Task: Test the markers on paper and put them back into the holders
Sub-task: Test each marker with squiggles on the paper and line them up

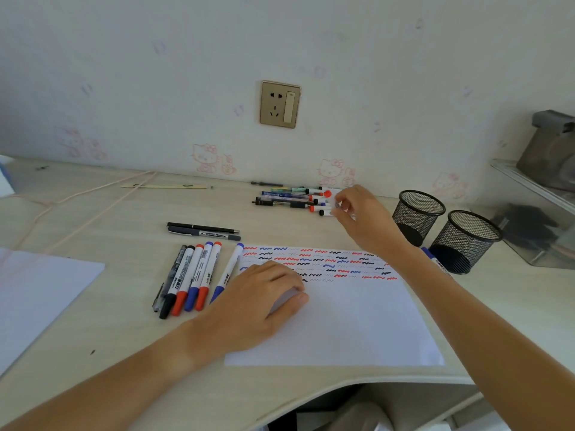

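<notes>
The paper (336, 321) lies in the middle of the desk (124, 213), and I use it as the landmark. The left hand (258, 303) rests on its left part with relaxed fingers and holds nothing; it only presses the sheet down. The right hand (364, 219) reaches beyond the far edge of the paper to the far pile of markers (295, 200), and its fingertips seem to pinch one marker there, though the hand hides the contact and I cannot tell surely. Just left of the paper lies a row of markers (193, 278), capped. To the right of the paper stand two mesh holders (418, 213), both looking empty, and a blue marker (434, 259) lies between the paper and the nearer holder. For this step it seems best to take one marker only, lift it clear so its neighbours do not roll, and keep the left hand pressing while the new squiggle goes under the last line.
</notes>
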